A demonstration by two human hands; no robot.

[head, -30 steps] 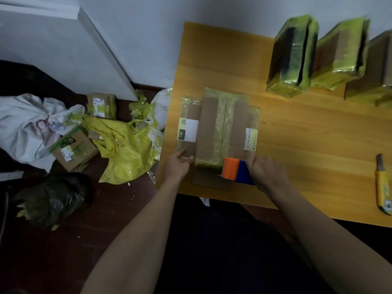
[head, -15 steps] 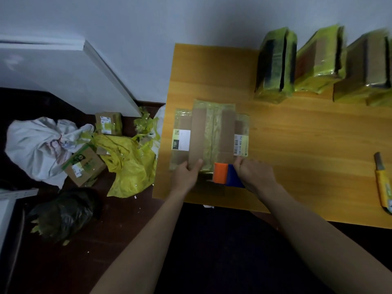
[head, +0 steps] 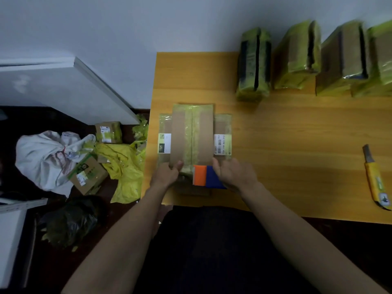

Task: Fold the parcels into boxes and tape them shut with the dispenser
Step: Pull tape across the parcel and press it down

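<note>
A flattened cardboard parcel (head: 192, 134), striped with yellow-green tape and bearing a white label on each side flap, lies near the front left corner of the wooden table (head: 286, 149). The left hand (head: 167, 174) pinches the parcel's near left edge, thumb on top. The right hand (head: 234, 174) curls round the orange-and-blue tape dispenser (head: 206, 177), held at the parcel's near edge. Four taped boxes (head: 253, 64) stand in a row along the table's back edge, toward the right. A yellow utility knife (head: 376, 179) lies near the right edge. Yellow bags (head: 125, 164), a white sack (head: 44, 158) and small cartons (head: 88, 177) lie on the floor beside the left edge.
</note>
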